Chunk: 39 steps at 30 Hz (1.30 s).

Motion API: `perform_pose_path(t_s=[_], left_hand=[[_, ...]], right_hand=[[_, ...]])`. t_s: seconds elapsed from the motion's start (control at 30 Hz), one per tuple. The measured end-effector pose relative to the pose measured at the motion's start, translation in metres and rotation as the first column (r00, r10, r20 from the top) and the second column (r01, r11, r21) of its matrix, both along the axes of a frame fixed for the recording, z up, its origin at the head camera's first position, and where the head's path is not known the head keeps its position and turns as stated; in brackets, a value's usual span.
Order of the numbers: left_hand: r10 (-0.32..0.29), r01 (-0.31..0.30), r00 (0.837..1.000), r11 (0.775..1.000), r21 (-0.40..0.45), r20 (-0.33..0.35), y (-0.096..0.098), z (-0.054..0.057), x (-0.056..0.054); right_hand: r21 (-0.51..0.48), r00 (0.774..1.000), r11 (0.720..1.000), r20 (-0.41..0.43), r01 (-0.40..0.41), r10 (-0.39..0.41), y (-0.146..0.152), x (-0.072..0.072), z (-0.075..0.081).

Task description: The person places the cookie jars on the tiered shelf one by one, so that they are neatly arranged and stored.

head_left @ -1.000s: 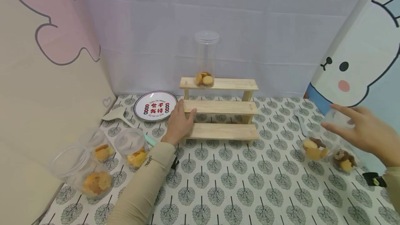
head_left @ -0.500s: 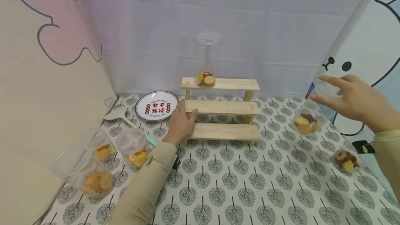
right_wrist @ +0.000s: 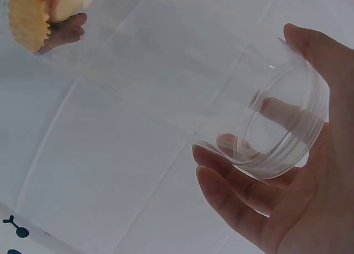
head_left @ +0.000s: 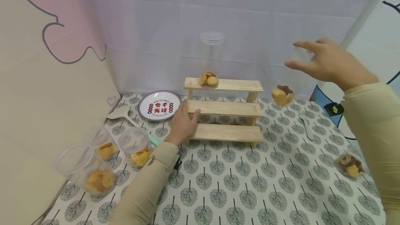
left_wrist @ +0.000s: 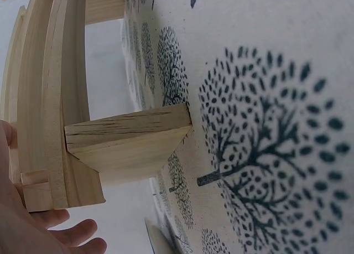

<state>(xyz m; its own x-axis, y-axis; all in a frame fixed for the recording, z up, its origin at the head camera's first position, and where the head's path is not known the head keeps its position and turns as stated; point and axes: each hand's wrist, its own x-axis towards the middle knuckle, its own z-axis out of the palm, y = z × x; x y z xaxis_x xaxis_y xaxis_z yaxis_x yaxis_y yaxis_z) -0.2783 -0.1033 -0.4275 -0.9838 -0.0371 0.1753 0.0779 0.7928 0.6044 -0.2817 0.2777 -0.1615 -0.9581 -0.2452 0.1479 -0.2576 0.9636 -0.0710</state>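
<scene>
In the head view my right hand (head_left: 332, 61) grips a tall clear jar (head_left: 289, 75) by its lid, off the table and right of the rack. Cookies (right_wrist: 30, 21) lie in its far end in the right wrist view, and fingers and thumb go round the lid (right_wrist: 287, 124). My left hand (head_left: 183, 122) holds the left end of a three-step wooden rack (head_left: 225, 108), thumb over the middle step. In the left wrist view its fingertips (left_wrist: 83, 232) show past the plank's end. Another clear cookie jar (head_left: 212, 58) stands upright on the top step.
Three cookie jars (head_left: 101, 176) stand at the left. Behind them are a white spatula (head_left: 120, 113) with a green handle and a round plate (head_left: 160, 105). A fork (head_left: 307, 126) and another cookie jar (head_left: 349, 165) are at the right. Fabric walls (head_left: 150, 44) enclose the patterned cloth (head_left: 218, 180).
My right hand has lifted the cookie jar from the table at the right and carried it up and leftward toward the rack. The left hand stays on the rack's left end.
</scene>
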Motion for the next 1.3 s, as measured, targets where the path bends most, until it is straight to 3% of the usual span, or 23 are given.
perform_pose_path(t_s=[0.27,0.5,0.83,1.3], left_hand=[[-0.007,0.007,1.000,1.000,0.006,-0.005,0.006,0.001,0.004],[-0.015,0.015,0.999,1.000,0.000,-0.032,0.010,0.004,0.004],[-0.011,0.011,1.000,1.000,0.001,-0.017,0.012,0.003,0.005],[-0.022,0.023,0.998,1.000,0.013,-0.053,0.018,0.004,0.010]], right_hand=[[-0.010,0.997,0.998,0.047,-0.055,0.056,-0.033,-0.025,0.025],[0.046,0.995,0.996,0.068,-0.071,0.067,-0.062,-0.044,0.035],[0.030,0.993,0.995,0.079,-0.092,0.089,-0.091,-0.064,0.034],[0.001,0.990,0.997,0.119,-0.077,0.077,-0.108,-0.072,0.027]])
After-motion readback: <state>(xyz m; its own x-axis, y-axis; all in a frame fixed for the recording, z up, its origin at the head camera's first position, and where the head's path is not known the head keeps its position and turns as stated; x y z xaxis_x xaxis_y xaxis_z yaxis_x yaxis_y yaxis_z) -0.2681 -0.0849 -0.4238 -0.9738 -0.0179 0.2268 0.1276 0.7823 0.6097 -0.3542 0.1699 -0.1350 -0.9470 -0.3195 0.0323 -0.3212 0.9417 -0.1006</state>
